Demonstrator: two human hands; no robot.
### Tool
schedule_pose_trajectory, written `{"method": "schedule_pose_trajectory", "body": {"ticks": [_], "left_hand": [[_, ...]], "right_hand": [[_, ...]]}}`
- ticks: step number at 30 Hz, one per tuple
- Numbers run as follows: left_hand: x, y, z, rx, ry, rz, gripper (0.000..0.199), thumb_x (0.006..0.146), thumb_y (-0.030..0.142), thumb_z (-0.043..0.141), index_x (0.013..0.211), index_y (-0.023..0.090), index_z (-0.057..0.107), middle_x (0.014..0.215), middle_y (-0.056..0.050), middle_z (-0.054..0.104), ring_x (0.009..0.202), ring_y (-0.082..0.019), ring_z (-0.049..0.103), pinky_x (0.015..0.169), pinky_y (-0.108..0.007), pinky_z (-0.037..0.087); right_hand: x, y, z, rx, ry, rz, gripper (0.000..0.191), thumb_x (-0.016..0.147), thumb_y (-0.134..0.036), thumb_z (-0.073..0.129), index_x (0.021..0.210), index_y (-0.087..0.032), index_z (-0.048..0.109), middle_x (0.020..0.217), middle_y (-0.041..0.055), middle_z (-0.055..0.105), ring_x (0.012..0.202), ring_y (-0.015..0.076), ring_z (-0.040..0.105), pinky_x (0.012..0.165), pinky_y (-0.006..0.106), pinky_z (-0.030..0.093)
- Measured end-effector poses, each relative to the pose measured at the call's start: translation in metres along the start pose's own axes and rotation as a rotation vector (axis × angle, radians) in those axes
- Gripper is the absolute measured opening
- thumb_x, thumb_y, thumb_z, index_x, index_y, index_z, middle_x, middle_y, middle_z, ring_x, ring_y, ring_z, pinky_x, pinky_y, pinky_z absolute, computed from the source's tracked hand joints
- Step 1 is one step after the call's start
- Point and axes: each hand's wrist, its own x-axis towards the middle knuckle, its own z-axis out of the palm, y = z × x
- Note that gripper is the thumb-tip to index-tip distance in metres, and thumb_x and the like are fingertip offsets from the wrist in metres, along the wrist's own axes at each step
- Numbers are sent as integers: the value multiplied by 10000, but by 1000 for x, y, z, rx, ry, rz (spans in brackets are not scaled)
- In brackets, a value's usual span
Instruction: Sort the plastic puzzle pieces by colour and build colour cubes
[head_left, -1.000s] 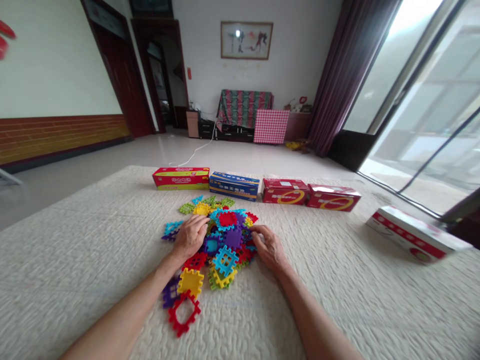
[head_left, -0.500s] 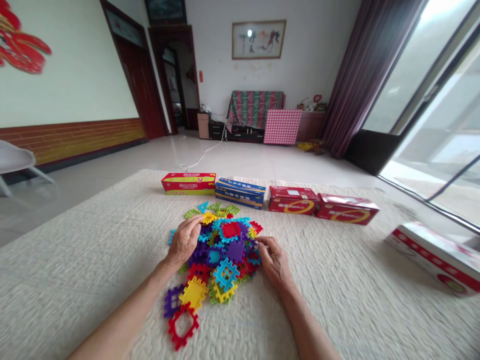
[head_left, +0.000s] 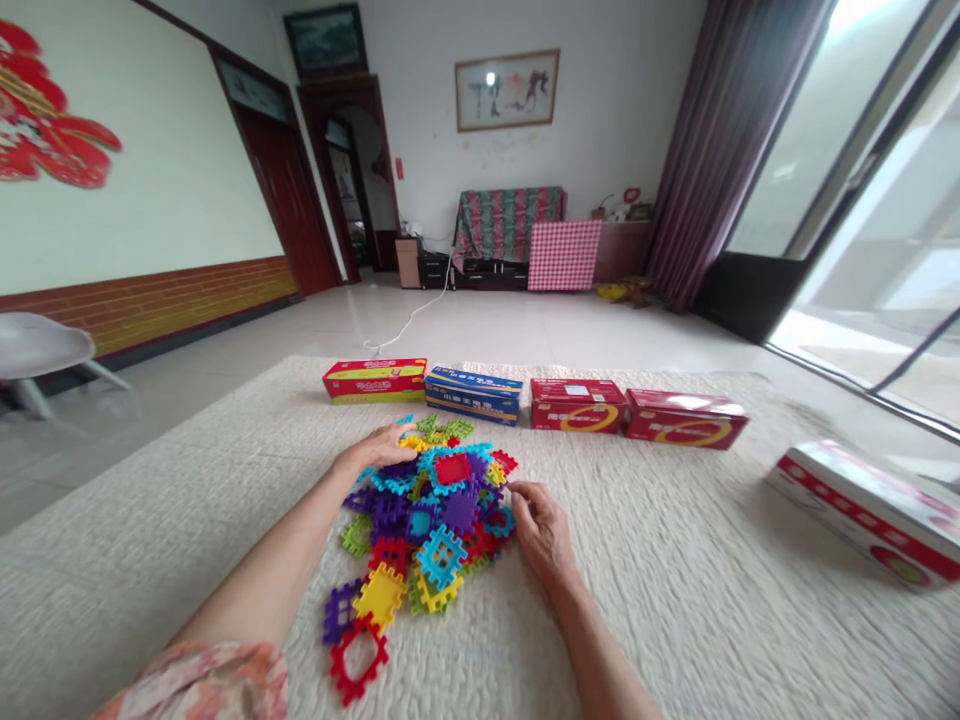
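A heap of plastic interlocking building pieces [head_left: 457,512] in purple, blue, red, yellow and green lies on the cream quilted mat. My left hand [head_left: 381,447] reaches over the far left of the heap with its fingers stretched out, touching the pieces there. At the heap's right edge rests my right hand [head_left: 544,525], its fingers loosely bent and nothing visible in them. Nearest to me are a red ring-shaped piece [head_left: 384,660], a solid yellow piece [head_left: 381,596] and a purple window piece [head_left: 341,612]. A light blue window piece [head_left: 441,557] lies on top in front.
Behind the heap stand a red and yellow-green box [head_left: 375,382], a blue box [head_left: 474,396] and two red boxes [head_left: 577,406]. A white and red box [head_left: 862,515] lies at the right. The mat [head_left: 187,480] spreads around; a white chair [head_left: 45,345] stands far left.
My left hand has moved from the heap's left side to its far left edge, uncovering pieces on the left. My right hand has stayed beside the heap. The view has tilted slightly up.
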Motion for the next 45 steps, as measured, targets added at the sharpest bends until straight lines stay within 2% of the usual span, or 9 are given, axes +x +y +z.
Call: {"method": "schedule_pose_trajectory", "body": {"ticks": [7,16,23,28,32,34,36,40,45], "left_hand": [[8,-2,7,17,-15,33,551,615,284,601,1160,205,625,1181,-106,664,1077,-251,617,908,-316,473],[19,-3,20,88,11,64,676,588,219,593,1262,203,559,1095,-97,636,998,-236,622,850,-302,497],[14,1,14,56,78,19,638,661,186,605,1295,215,536,1036,-68,610,938,-208,617,840,-275,477],[10,3,4,-56,298,-51,614,695,223,637,1297,188,523,1078,-67,620,990,-205,601,894,-285,466],[4,19,-4,-68,552,-55,562,744,214,604,1299,187,518,1102,-92,606,1026,-224,588,938,-320,456],[1,30,-10,-79,592,-37,559,748,194,598,1301,179,518,1129,-107,602,1052,-233,581,958,-328,447],[-1,40,-15,-145,548,-75,571,726,189,626,1289,189,531,1148,-98,618,1064,-233,584,967,-328,444],[-11,56,-16,-441,333,-223,610,684,244,685,1276,190,547,1148,-73,657,1054,-230,607,937,-326,467],[-28,75,-1,-779,191,-155,657,641,293,723,1263,152,567,1170,-84,656,1058,-227,614,895,-299,491]], "right_hand": [[0,-2,0,8,-2,21,251,866,-322,467,893,-189,679,873,64,672,762,178,630,682,269,483],[0,-1,0,-23,-18,8,244,879,-300,456,895,-185,671,868,61,669,771,170,623,697,271,471],[0,5,2,-9,-5,-7,252,871,-308,463,893,-177,677,863,64,675,755,166,625,684,262,471],[0,10,3,15,60,14,253,863,-311,465,921,-172,669,883,66,683,777,173,629,708,276,483],[-1,14,3,21,124,16,264,845,-318,469,935,-159,659,894,81,687,807,187,633,742,304,496],[-1,15,3,17,138,16,270,841,-321,463,934,-159,657,906,86,689,817,190,635,753,314,502],[-1,15,1,15,153,26,270,833,-323,460,923,-161,658,911,91,692,829,195,639,763,323,506],[-6,10,-9,5,109,35,256,821,-305,459,918,-173,654,894,84,697,807,191,645,719,309,516],[-20,10,-32,-92,-38,-90,221,824,-240,454,911,-189,651,828,58,664,718,153,616,653,266,488]]}}
